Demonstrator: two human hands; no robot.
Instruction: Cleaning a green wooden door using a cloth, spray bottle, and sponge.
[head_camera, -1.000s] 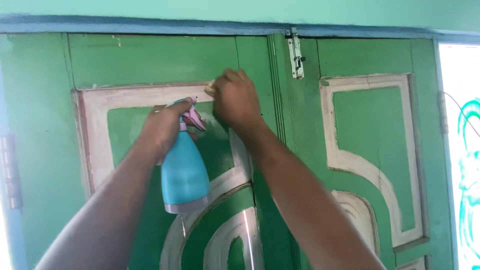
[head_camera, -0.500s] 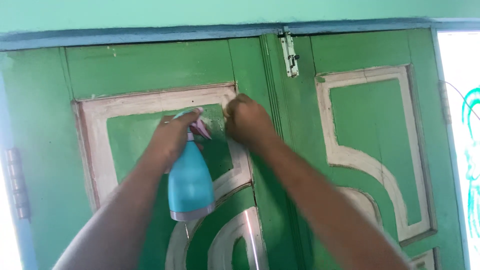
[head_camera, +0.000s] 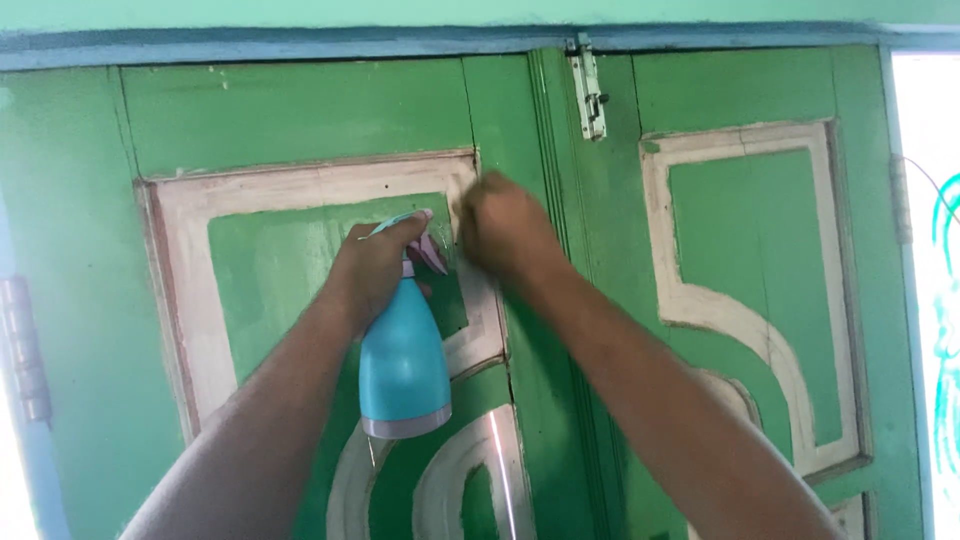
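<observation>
Left hand (head_camera: 375, 265) grip grasping smooth turquoise spray bottle (head_camera: 403, 365); right hand (head_camera: 503, 228) clenched against painted wooden door (head_camera: 290, 110).

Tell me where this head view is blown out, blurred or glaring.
Head view: the window strip at the right edge is blown out to white; the right hand is smeared by motion blur; the left hand and blue spray bottle look sharper; a thin bright streak of glare runs down the green door below the bottle.

A turquoise spray bottle (head_camera: 403, 365) with a pink trigger and grey base hangs upright against the green door's (head_camera: 290, 110) cream-trimmed panel.
</observation>
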